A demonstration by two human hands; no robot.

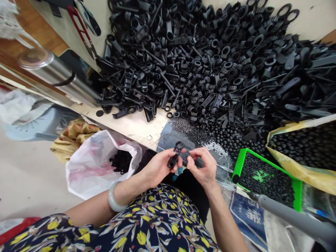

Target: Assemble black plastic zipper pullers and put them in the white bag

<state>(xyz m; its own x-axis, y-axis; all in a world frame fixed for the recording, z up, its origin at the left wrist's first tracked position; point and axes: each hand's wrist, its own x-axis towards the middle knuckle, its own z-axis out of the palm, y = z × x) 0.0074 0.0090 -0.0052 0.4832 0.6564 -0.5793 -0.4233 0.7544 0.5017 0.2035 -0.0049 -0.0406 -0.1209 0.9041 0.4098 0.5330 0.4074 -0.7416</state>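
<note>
My left hand (161, 164) holds a black plastic handle-like part (175, 155) between thumb and fingers, its rounded ring end pointing up and away. Just to its right, my right hand (203, 164) is closed in a pinch, thumb against forefinger. A small dark speck shows at those fingertips, too small to name. The two hands are close together but apart, above my lap at the table's near edge. Beyond them lie a heap of silvery screws or pins (216, 148) and a spread of tiny dark pieces (185, 127).
A large pile of black plastic parts (194, 66) covers the table. At right are a green tray (267, 162) of small black pieces, a yellow-edged bag (296, 168) and a grey cylindrical tool (291, 213). A white bag (84, 175) stands left, near a steel flask (57, 71).
</note>
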